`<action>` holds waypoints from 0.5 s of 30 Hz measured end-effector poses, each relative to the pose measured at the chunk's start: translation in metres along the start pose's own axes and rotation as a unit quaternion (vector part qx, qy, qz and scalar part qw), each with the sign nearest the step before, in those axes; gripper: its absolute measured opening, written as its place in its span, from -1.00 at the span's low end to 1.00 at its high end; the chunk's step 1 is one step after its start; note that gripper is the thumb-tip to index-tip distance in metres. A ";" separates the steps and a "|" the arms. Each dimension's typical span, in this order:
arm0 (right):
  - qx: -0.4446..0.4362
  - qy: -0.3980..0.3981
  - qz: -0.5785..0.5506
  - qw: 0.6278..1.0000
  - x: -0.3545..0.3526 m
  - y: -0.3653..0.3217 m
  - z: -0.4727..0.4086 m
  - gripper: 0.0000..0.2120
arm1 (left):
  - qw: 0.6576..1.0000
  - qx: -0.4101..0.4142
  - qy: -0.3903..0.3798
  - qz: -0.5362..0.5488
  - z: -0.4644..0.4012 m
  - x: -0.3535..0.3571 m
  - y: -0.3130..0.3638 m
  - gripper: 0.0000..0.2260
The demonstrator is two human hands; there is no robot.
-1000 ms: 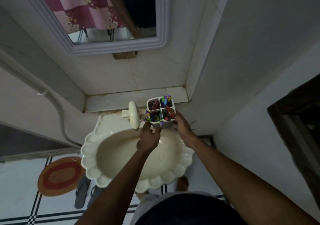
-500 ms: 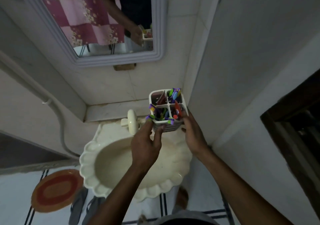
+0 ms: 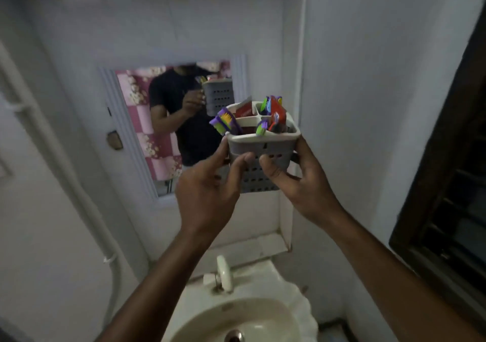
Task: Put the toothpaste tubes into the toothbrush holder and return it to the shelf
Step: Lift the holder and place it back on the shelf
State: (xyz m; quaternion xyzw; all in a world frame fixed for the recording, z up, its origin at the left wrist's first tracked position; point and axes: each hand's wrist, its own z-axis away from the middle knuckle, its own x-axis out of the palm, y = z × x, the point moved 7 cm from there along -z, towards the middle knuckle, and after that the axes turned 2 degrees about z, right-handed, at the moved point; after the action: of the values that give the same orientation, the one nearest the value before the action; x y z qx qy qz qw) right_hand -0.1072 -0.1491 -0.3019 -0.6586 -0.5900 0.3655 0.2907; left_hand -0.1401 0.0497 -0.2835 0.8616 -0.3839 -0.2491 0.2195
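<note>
I hold a grey perforated toothbrush holder [image 3: 265, 147] with a white four-part rim in both hands, raised in front of the mirror. My left hand [image 3: 207, 189] grips its left side, my right hand [image 3: 297, 184] its right side and front. Red toothpaste tubes [image 3: 277, 112] stick out of the back compartments, another red tube [image 3: 243, 110] at the back left. Purple and green toothbrushes [image 3: 224, 123] lean out over the left rim. No shelf is visible.
A mirror [image 3: 168, 131] hangs on the wall behind the holder. Below are a cream scalloped sink [image 3: 263, 315] with a tap [image 3: 224, 273] and a tiled ledge [image 3: 249, 249]. A pipe [image 3: 113, 260] runs down the left wall; a dark window frame [image 3: 447, 184] is on the right.
Both hands have lifted the holder from just above the sink rim up to mirror height. My view has tilted upward with it.
</note>
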 end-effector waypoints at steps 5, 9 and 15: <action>-0.086 0.047 0.076 0.992 -0.037 -0.079 -0.046 -0.31 | 0.996 0.077 0.030 0.045 -0.063 -0.020 0.074 -0.65; -0.147 0.085 0.108 0.980 -0.071 -0.136 -0.084 -0.29 | 0.987 0.119 0.080 0.077 -0.105 -0.029 0.127 -0.73; -0.185 0.101 0.088 0.974 -0.113 -0.200 -0.137 -0.41 | 0.981 0.146 0.102 0.070 -0.164 -0.021 0.185 -0.52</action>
State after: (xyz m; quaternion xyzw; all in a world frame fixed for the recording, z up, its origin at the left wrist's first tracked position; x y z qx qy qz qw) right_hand -0.1117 -0.2278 -0.0461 -0.7842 -0.5542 0.2057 0.1888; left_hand -0.1560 -0.0162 -0.0452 0.8761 -0.4516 -0.0849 0.1461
